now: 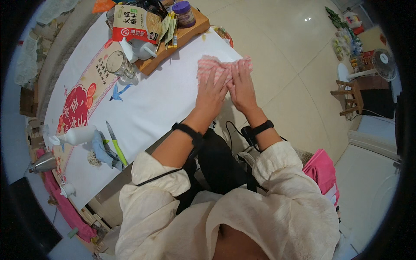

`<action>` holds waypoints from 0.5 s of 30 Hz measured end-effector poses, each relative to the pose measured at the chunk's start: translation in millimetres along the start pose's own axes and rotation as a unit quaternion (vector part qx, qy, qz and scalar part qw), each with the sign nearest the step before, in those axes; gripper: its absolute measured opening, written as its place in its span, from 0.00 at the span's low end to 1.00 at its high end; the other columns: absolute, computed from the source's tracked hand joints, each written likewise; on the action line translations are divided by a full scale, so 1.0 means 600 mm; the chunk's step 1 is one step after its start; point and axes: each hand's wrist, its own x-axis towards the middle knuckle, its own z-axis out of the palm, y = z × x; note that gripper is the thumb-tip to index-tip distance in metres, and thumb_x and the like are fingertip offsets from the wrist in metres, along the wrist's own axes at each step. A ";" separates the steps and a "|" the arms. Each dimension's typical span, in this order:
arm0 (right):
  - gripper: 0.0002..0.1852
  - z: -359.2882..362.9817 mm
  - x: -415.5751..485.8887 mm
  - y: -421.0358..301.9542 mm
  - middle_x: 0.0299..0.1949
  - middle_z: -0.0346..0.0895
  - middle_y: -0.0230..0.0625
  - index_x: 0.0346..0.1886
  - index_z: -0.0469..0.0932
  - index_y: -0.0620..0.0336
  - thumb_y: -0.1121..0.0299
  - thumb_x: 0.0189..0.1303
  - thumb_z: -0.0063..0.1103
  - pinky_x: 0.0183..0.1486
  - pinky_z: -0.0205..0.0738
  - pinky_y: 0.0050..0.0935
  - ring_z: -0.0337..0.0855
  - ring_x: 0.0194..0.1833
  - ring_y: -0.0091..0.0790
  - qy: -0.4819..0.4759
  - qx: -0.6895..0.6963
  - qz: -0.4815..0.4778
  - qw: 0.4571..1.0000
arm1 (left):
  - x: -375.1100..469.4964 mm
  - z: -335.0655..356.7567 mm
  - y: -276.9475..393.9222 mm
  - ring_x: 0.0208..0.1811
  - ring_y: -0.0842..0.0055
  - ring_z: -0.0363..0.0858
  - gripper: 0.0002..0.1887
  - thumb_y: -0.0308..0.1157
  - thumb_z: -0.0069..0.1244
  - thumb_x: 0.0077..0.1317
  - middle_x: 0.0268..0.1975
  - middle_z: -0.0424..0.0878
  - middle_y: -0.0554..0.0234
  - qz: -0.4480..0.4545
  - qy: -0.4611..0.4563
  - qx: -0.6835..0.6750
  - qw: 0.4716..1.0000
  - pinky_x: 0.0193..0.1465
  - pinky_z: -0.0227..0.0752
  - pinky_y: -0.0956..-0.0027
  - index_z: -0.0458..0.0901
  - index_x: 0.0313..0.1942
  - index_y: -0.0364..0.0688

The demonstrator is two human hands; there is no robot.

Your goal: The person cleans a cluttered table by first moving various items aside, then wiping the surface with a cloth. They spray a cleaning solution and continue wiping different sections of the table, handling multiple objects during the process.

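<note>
A pink-and-white striped cloth (208, 67) lies bunched at the right-hand corner of the table with the white printed tablecloth (162, 100). My left hand (213, 87) holds its left part, fingers stretched over the top. Beside it, thumb near thumb, my right hand (242, 86) holds the right part, close to the table's edge. The palms hide the near side of the cloth, and I cannot see how far the fingertips curl around it. Black straps circle both wrists.
A wooden rack (175, 42) carries a sauce pouch (136, 24), a purple-lidded jar (184, 14) and a white teapot (143, 50). Near it stands a glass mug (120, 65). Leftward lie a green-handled knife (119, 151), a blue-grey cloth (102, 149) and a white spray bottle (78, 135).
</note>
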 end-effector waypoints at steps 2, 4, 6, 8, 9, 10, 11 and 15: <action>0.26 0.006 0.008 0.020 0.69 0.58 0.61 0.69 0.62 0.68 0.64 0.72 0.45 0.71 0.56 0.44 0.60 0.70 0.61 0.036 0.065 0.038 0.996 | 0.035 0.009 0.014 0.77 0.51 0.44 0.34 0.46 0.58 0.58 0.78 0.46 0.67 -0.001 -0.007 0.004 1.000 0.70 0.49 0.39 0.72 0.66 0.53; 0.25 0.011 0.022 0.039 0.66 0.64 0.58 0.67 0.64 0.68 0.62 0.74 0.43 0.69 0.60 0.42 0.66 0.66 0.56 0.029 0.198 0.108 0.974 | 0.069 0.016 0.027 0.78 0.52 0.41 0.33 0.48 0.54 0.63 0.79 0.42 0.69 -0.007 -0.044 0.023 0.999 0.72 0.46 0.40 0.70 0.68 0.54; 0.23 0.019 0.039 0.049 0.60 0.73 0.53 0.65 0.67 0.68 0.61 0.76 0.41 0.63 0.67 0.37 0.75 0.60 0.48 0.007 0.313 0.249 0.917 | 0.082 0.020 0.035 0.78 0.52 0.41 0.32 0.48 0.52 0.64 0.79 0.41 0.69 -0.016 -0.052 0.044 0.998 0.72 0.45 0.41 0.69 0.69 0.55; 0.23 0.020 0.039 0.044 0.61 0.73 0.53 0.66 0.67 0.68 0.61 0.75 0.41 0.62 0.69 0.37 0.76 0.59 0.49 0.014 0.346 0.243 0.906 | 0.079 0.022 0.034 0.75 0.53 0.51 0.36 0.41 0.58 0.56 0.75 0.54 0.63 -0.016 0.016 -0.013 1.000 0.70 0.53 0.43 0.70 0.67 0.43; 0.23 0.020 0.039 0.038 0.61 0.73 0.54 0.66 0.67 0.67 0.62 0.75 0.41 0.61 0.70 0.37 0.76 0.59 0.49 0.014 0.365 0.253 0.896 | 0.071 0.023 0.033 0.75 0.54 0.51 0.35 0.40 0.57 0.57 0.75 0.55 0.63 -0.017 0.039 -0.009 0.999 0.71 0.52 0.44 0.70 0.67 0.43; 0.24 0.025 0.036 0.026 0.61 0.72 0.54 0.67 0.65 0.67 0.63 0.75 0.41 0.60 0.70 0.37 0.76 0.59 0.50 0.028 0.292 0.265 0.919 | 0.064 0.024 0.034 0.75 0.55 0.52 0.35 0.40 0.56 0.58 0.75 0.56 0.63 -0.022 0.056 -0.002 0.998 0.72 0.51 0.46 0.70 0.67 0.43; 0.25 0.029 0.029 0.010 0.61 0.72 0.54 0.69 0.63 0.68 0.63 0.74 0.41 0.60 0.70 0.38 0.75 0.59 0.51 0.047 0.220 0.267 0.937 | 0.058 0.025 0.035 0.75 0.55 0.52 0.34 0.39 0.54 0.59 0.74 0.57 0.63 -0.022 0.059 0.005 0.998 0.73 0.50 0.47 0.70 0.67 0.43; 0.29 0.033 0.000 -0.050 0.66 0.65 0.58 0.73 0.54 0.68 0.67 0.73 0.42 0.62 0.69 0.42 0.73 0.61 0.57 0.055 0.154 0.285 0.945 | -0.005 0.028 0.033 0.76 0.58 0.52 0.32 0.37 0.50 0.62 0.74 0.59 0.61 -0.033 0.072 -0.043 0.996 0.75 0.48 0.51 0.68 0.68 0.41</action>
